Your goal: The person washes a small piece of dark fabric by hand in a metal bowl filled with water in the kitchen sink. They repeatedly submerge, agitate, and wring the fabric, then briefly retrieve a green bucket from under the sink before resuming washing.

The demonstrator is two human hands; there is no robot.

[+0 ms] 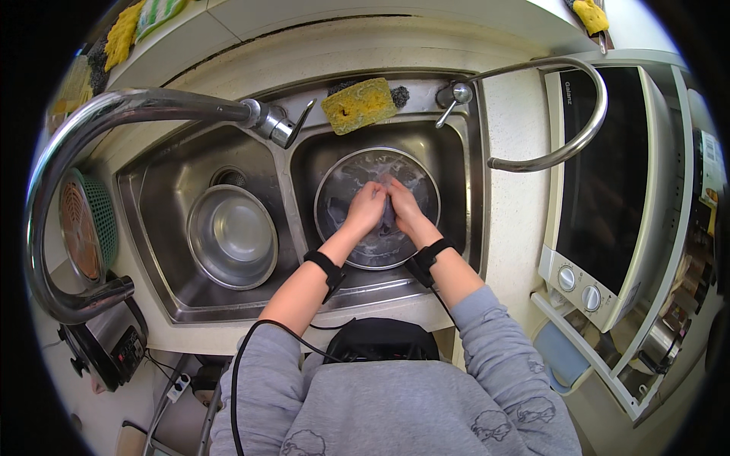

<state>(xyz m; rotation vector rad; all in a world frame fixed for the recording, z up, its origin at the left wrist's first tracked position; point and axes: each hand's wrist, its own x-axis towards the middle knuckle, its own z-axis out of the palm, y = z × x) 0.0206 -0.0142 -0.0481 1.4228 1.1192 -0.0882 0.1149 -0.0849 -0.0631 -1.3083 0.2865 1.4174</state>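
A round metal basin [336,251] of cloudy, sudsy water stands in the right bowl of a steel double sink. Over its middle, my left hand [368,206] and my right hand [404,204] meet, both closed on a wet dark cloth [389,218] that hangs between them into the water. How much of the cloth lies under the surface cannot be told. Beyond the basin, a yellow sponge [359,107] rests on the sink's back ledge, on a dark scouring pad [401,96]. Each of my wrists bears a black strap with a cable.
A metal bowl [197,251] with water sits in the left sink bowl, by the drain. A large curved faucet [142,105] arches over the left side, a thinner faucet [596,108] over the right. A microwave oven [604,171] stands right of the sink, a green basket [102,222] left.
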